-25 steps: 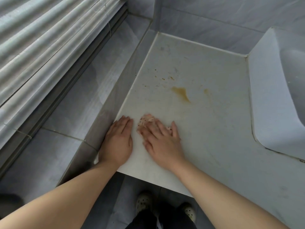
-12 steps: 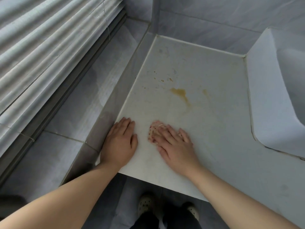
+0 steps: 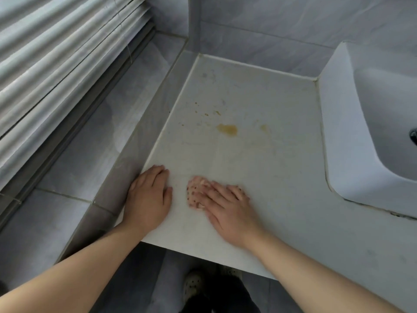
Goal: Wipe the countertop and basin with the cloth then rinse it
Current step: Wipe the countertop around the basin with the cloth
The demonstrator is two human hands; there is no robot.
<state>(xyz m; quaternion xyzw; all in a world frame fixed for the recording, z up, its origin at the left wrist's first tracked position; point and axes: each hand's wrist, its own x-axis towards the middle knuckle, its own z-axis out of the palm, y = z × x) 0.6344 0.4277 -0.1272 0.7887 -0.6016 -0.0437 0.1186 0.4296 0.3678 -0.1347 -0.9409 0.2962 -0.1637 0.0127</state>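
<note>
A pale countertop (image 3: 259,159) fills the middle, marked by a yellow-brown stain (image 3: 228,129) and small specks farther back. My right hand (image 3: 228,211) lies flat on it near the front edge, pressing a small pinkish dotted cloth (image 3: 194,191) that shows past the fingertips. My left hand (image 3: 150,199) rests flat and empty at the countertop's left front corner, fingers together. A white basin (image 3: 352,141) stands at the right, only partly in view.
A grey tiled ledge (image 3: 94,141) runs along the left under white window blinds (image 3: 56,55). Grey tiled wall (image 3: 270,30) backs the countertop. A dark drain fitting (image 3: 413,135) shows in the basin. My shoes (image 3: 194,288) show on the floor below.
My right hand has slid the cloth to the right and toward the front edge, away from my left hand. The left hand stays at the corner.
</note>
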